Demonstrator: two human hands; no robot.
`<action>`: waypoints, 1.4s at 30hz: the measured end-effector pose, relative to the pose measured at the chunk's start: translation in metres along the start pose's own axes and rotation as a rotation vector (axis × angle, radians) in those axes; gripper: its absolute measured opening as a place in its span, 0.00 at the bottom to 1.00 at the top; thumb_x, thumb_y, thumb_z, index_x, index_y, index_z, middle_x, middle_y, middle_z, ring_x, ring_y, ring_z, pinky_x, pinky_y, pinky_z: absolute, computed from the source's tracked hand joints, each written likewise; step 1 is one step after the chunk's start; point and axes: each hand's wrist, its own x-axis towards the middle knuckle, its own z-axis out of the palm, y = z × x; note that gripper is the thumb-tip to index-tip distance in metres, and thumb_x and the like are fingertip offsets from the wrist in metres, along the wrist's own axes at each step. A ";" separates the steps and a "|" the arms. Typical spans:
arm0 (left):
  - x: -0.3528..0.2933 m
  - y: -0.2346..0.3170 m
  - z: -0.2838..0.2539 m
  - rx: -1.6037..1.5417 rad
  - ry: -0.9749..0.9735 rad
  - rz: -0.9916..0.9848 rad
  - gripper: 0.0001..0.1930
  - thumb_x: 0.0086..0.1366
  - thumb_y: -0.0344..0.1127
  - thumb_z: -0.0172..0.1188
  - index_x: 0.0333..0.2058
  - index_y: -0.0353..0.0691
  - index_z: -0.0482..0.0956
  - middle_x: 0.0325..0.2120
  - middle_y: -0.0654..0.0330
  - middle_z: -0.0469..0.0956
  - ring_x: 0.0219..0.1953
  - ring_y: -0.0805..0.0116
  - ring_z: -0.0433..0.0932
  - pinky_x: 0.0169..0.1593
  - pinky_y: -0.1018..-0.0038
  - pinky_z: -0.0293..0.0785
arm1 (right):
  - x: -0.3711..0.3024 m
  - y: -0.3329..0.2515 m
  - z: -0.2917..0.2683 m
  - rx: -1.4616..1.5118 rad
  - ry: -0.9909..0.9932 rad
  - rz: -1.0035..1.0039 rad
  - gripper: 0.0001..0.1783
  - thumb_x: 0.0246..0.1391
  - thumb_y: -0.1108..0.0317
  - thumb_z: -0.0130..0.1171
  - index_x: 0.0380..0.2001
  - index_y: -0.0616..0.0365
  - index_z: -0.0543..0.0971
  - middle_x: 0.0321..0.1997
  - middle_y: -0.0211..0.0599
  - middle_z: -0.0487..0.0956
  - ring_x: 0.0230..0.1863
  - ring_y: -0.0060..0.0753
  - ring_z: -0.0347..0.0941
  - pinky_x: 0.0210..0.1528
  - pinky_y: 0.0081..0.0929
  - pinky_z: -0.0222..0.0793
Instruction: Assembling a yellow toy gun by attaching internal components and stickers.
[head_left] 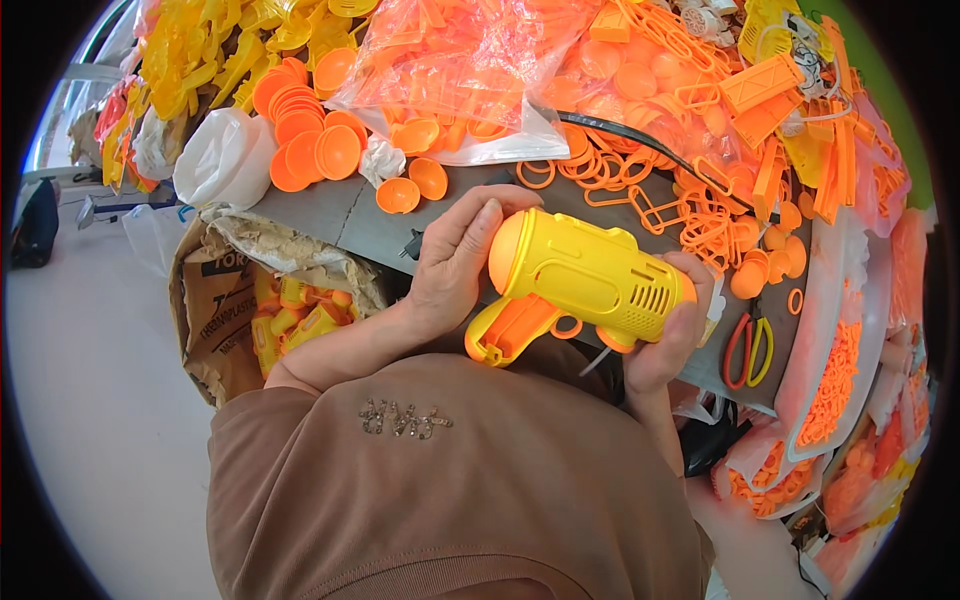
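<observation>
A yellow toy gun (pixel 595 280) with orange parts is held between my two hands, lying sideways above the table's near edge. My left hand (pixel 452 258) grips its left end, with fingers and thumb around a rounded orange cap (pixel 508 248). At the other end, my right hand (pixel 672 335) wraps round the slotted yellow body. The toy's handle (pixel 510 328) points down and left, its hollow orange inside showing. An orange ring-shaped trigger (pixel 566 327) sits beside it. Some fingers of both hands are hidden behind the toy.
A brown paper sack (pixel 215 300) holding similar toys stands at the left. Orange cups (pixel 338 150), orange rings (pixel 590 170) and a bag of orange parts (pixel 450 60) cover the table's far side. Red-and-yellow-handled pliers or scissors (pixel 762 352) lie at the right, near bags of small orange parts (pixel 835 385).
</observation>
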 end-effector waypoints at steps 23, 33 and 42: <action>-0.007 0.054 0.022 -0.282 -0.570 -0.690 0.34 0.66 0.59 0.39 0.52 0.28 0.63 0.48 0.45 0.70 0.52 0.59 0.70 0.56 0.65 0.64 | -0.014 -0.052 -0.016 -0.258 -0.547 -0.846 0.18 0.48 0.59 0.54 0.32 0.66 0.70 0.37 0.53 0.73 0.32 0.48 0.73 0.28 0.37 0.77; 0.004 0.054 0.026 -0.158 -0.446 -0.586 0.33 0.65 0.59 0.41 0.48 0.29 0.68 0.42 0.47 0.74 0.46 0.63 0.74 0.51 0.68 0.69 | 0.006 -0.046 -0.027 -0.313 -0.542 -0.802 0.27 0.60 0.47 0.35 0.40 0.63 0.68 0.41 0.50 0.70 0.37 0.45 0.70 0.34 0.39 0.74; 0.049 0.039 -0.013 0.738 -0.099 -0.028 0.12 0.61 0.39 0.58 0.34 0.33 0.77 0.26 0.59 0.78 0.32 0.69 0.76 0.38 0.74 0.71 | -0.011 -0.003 -0.018 0.043 -0.188 0.170 0.28 0.56 0.51 0.50 0.48 0.66 0.63 0.43 0.43 0.70 0.44 0.30 0.68 0.47 0.24 0.65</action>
